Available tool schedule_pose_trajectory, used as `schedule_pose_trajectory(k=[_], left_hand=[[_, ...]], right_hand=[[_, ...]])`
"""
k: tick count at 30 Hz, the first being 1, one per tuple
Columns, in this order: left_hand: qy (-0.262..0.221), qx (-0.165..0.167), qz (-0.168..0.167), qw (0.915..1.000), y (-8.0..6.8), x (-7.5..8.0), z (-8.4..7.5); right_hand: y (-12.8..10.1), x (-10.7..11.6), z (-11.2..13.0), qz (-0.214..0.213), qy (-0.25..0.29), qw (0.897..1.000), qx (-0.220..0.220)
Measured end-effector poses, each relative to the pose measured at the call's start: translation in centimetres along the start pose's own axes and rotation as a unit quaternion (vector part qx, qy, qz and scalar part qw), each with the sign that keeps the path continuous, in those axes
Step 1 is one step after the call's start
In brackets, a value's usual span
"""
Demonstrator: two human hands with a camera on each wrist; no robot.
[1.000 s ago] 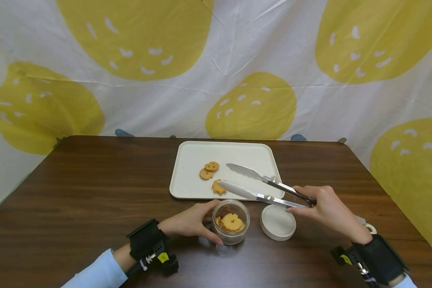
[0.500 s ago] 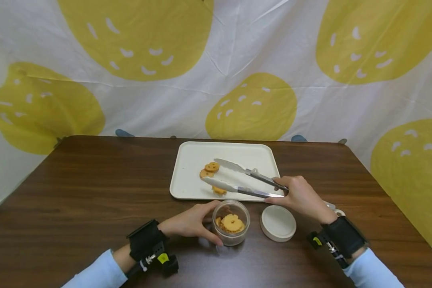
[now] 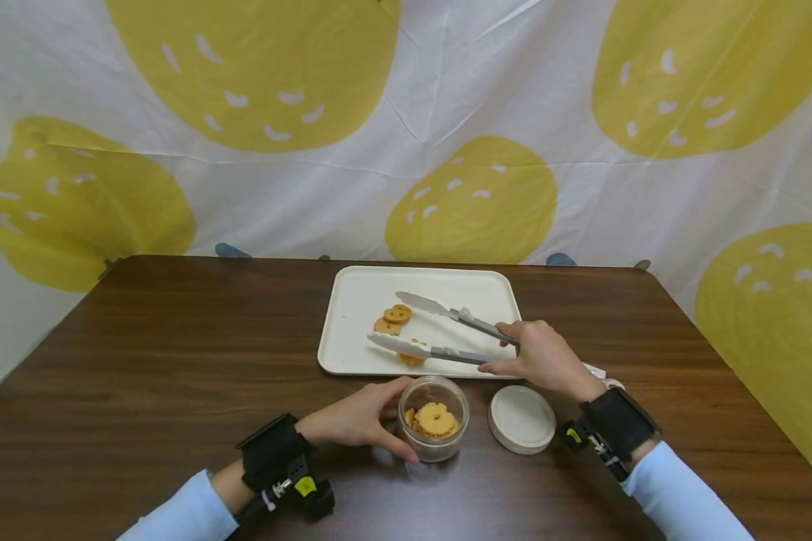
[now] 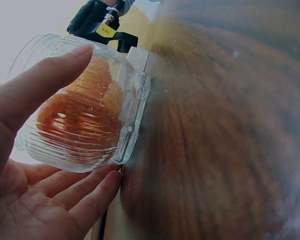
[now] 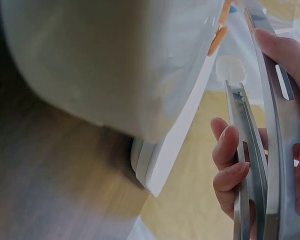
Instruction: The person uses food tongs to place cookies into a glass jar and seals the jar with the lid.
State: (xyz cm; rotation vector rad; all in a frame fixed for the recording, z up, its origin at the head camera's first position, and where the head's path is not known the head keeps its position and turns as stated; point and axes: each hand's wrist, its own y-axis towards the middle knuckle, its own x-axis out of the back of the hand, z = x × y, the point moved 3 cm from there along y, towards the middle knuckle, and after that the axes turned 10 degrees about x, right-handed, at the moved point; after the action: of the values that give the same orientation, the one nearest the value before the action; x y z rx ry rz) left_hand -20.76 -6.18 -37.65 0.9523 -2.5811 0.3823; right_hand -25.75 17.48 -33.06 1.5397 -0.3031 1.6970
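Note:
My left hand (image 3: 355, 415) holds a clear glass jar (image 4: 80, 125), thumb on one side and fingers on the other. Flower-shaped cookies (image 3: 436, 419) fill part of the upright, uncovered jar. My right hand (image 3: 544, 361) grips metal tongs (image 3: 456, 354), thumb on one arm and fingers round the other, with the arms spread apart. The tongs reach over a white tray (image 3: 359, 289). Two round cookies (image 3: 397, 313) lie overlapping there, between the tong tips in the head view. The lower tong arm partly hides another cookie (image 3: 411, 360).
A round white lid (image 3: 522, 419) lies on the brown wooden table (image 3: 176, 361), right of the jar and in front of the tray. Behind the table hangs a white cloth (image 3: 298, 195) with yellow fruit shapes.
My right hand has carried the tongs left and farther over the tray, so the tips now reach the cookies. The left hand and the jar have stayed put.

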Motion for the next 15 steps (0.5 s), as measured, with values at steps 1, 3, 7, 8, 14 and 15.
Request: schedule_pose_trajectory(k=[1,3,7,8,14,15], left_hand=[[-0.002,0.001,0.001,1.0000,0.0,0.0,0.0],[-0.005,0.002,0.004,1.0000,0.0,0.0,0.1],[-0.006,0.006,0.008,0.9999,0.0,0.1,0.2],[-0.006,0.007,0.008,0.9999,0.0,0.1,0.2],[-0.012,0.007,0.011,0.9998,0.0,0.1,0.3],[-0.013,0.008,0.012,0.9998,0.0,0.1,0.3]], right_hand=[[0.1,0.0,0.0,0.000,-0.003,1.000,0.001],[0.4,-0.1,-0.1,0.001,-0.006,1.000,-0.001],[0.9,-0.2,-0.2,0.006,-0.013,1.000,0.000],[1.0,-0.3,-0.2,0.008,-0.013,1.000,0.001],[1.4,-0.3,-0.2,0.016,0.012,1.000,0.004],[1.4,-0.3,-0.2,0.016,0.018,1.000,0.004]])
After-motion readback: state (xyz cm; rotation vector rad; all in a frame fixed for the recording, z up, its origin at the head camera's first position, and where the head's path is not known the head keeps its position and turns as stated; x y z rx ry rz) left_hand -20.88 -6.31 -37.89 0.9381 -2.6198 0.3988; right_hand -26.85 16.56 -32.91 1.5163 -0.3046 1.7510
